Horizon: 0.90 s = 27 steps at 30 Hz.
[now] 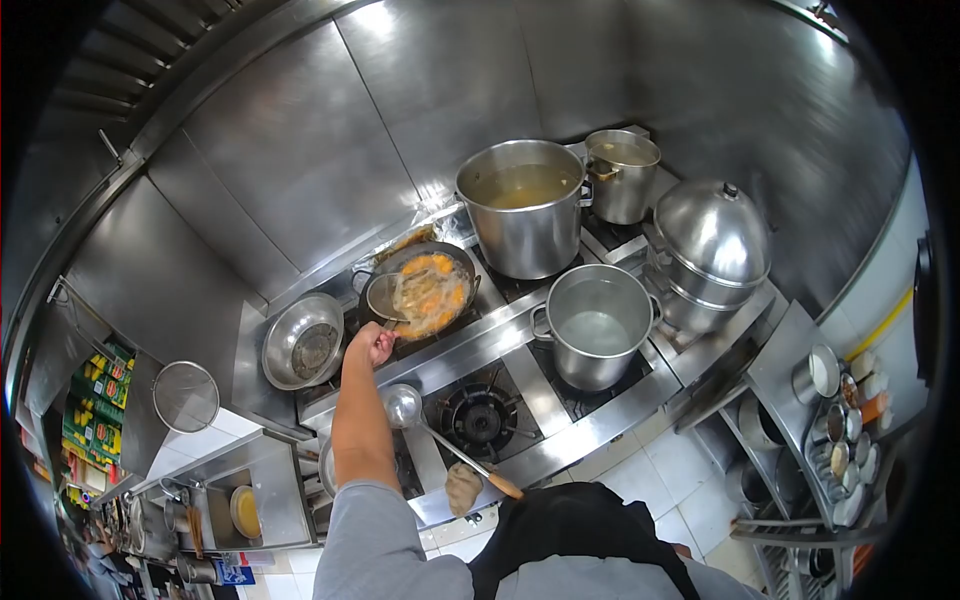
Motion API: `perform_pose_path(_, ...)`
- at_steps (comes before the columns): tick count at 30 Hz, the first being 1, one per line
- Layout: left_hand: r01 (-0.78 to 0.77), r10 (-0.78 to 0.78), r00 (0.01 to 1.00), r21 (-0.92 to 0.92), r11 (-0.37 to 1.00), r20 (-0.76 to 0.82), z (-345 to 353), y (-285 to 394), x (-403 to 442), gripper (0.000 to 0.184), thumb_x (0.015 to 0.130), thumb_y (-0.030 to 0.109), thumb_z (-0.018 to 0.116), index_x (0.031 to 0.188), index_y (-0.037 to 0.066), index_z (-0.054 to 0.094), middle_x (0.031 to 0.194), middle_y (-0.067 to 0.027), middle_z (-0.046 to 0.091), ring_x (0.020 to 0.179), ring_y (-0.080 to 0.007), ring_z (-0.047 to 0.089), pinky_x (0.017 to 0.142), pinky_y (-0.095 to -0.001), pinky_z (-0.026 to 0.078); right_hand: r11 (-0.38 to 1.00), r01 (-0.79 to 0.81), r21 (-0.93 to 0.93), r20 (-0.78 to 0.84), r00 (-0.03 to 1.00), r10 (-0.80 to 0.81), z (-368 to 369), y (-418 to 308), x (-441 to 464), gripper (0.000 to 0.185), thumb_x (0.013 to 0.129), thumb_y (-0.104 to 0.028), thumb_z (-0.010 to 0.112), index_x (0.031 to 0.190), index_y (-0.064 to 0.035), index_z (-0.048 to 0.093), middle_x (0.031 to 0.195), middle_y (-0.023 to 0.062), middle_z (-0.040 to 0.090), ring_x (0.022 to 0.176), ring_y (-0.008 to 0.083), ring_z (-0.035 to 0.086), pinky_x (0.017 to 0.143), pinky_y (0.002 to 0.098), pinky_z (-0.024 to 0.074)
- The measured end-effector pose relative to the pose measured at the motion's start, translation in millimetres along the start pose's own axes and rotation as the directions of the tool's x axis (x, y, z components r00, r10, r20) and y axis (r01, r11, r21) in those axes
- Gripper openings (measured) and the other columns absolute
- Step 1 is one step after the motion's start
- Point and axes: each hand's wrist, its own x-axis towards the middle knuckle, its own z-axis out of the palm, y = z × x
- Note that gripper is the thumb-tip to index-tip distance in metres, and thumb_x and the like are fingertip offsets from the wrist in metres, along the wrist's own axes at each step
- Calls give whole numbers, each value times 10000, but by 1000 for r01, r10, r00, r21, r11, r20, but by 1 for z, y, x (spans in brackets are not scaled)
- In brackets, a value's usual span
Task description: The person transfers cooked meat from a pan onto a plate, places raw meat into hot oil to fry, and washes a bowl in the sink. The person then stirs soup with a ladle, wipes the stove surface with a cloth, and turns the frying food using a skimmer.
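My left hand (373, 344) is closed at the near left rim of a dark wok (468, 262), gripping what looks like a skimmer (383, 297). The skimmer's round head lies at the wok's left side, and its handle is mostly hidden by my fingers. Orange pieces (432, 265) bubble in foamy oil in the wok. Below my forearm, a ladle (403, 406) with a wooden handle end lies across the stove beside a crumpled brown cloth (463, 488). My right hand is out of sight beyond the black apron (572, 535).
A metal bowl (283, 350) stands left of the wok. On the stove are a large stockpot (530, 235), a pot of water (598, 368), a smaller pot (622, 190) and a domed steamer (712, 235). A burner (478, 420) sits in front. Seasoning containers (845, 440) fill the right shelf.
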Motion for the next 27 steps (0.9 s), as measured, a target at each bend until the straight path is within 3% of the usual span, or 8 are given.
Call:
perform_pose_path(5,84,-12,974,-310,947,227,-9,-7,-20,342,861,19,357,1184,-39,453,566,60,427,377,-8,365,318,-133,312,997,64,-53,38,997,-62,5,2,2,222,891,-202,510,1049,-50,543,940,82,540,852,260,550,764,467,492)
perform_pose_path(10,76,5,974,-350,934,227,-34,-8,-25,331,851,8,385,1164,-60,468,573,56,413,390,-5,353,325,-148,293,977,215,-11,43,976,-214,12,-13,4,211,897,-205,499,1029,-48,546,924,73,535,833,248,544,761,458,491)
perform_pose_path(12,82,6,972,-361,929,236,-39,-8,-29,332,847,2,379,1161,-62,468,573,55,414,391,-4,350,325,-148,289,988,36,149,-98,995,-22,26,-40,4,200,895,-202,497,1021,-55,546,937,73,535,845,249,547,755,456,494)
perform_pose_path(15,31,30,983,-325,945,180,-38,-8,-39,315,839,5,378,1135,-56,467,569,54,410,387,-10,342,327,-147,282,988,45,145,-99,995,-30,31,-58,-1,194,890,-201,503,1022,-65,543,940,72,534,843,250,548,752,452,495)
perform_pose_path(18,-115,115,993,-90,989,-4,-34,-12,-33,224,837,41,400,1013,-33,516,565,39,433,387,-24,351,331,-162,286,990,14,138,-115,993,3,36,-69,-6,189,885,-197,517,1022,-69,536,930,73,528,844,251,550,742,450,498)
perform_pose_path(20,-293,340,926,254,922,-166,-26,-18,-27,168,827,102,419,833,13,561,519,23,430,372,-67,372,326,-227,311,992,8,127,-119,993,7,35,-69,-4,187,883,-194,522,1021,-68,534,923,73,525,843,251,551,737,449,499)
perform_pose_path(24,-298,538,785,575,762,-306,-8,-26,-26,206,822,149,449,653,86,546,511,-27,460,408,-139,418,372,-299,331,992,-5,124,-103,995,18,35,-68,-3,190,882,-192,524,1025,-68,533,916,73,525,837,250,553,731,447,502)
perform_pose_path(27,-253,594,735,681,688,-327,-22,-22,-7,163,826,148,457,726,77,564,524,-25,457,411,-136,413,367,-289,314,990,-13,138,-102,994,27,33,-67,-6,183,881,-189,524,1018,-68,538,910,73,529,835,250,555,729,446,501)
